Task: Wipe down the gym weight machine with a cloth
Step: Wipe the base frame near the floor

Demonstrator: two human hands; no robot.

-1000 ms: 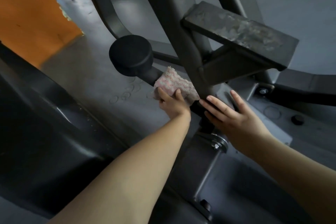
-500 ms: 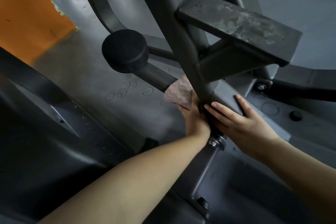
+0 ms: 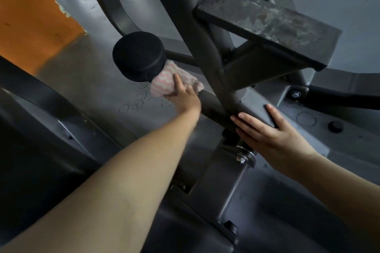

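The soft, light cloth (image 3: 174, 81), bunched around the bar beside the black end cap (image 3: 138, 56), is held by the left hand (image 3: 184, 96), while the right hand (image 3: 267, 129) rests flat.

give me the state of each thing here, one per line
cloth: wrapped round the bar, up against the end cap
left hand: grips the cloth on the bar
right hand: flat, fingers straight, resting on the frame by the joint
bar: bare between cloth and upright
end cap: on the bar's end, touching the cloth
plate: top scuffed and blotchy
bolt: seated in the bracket
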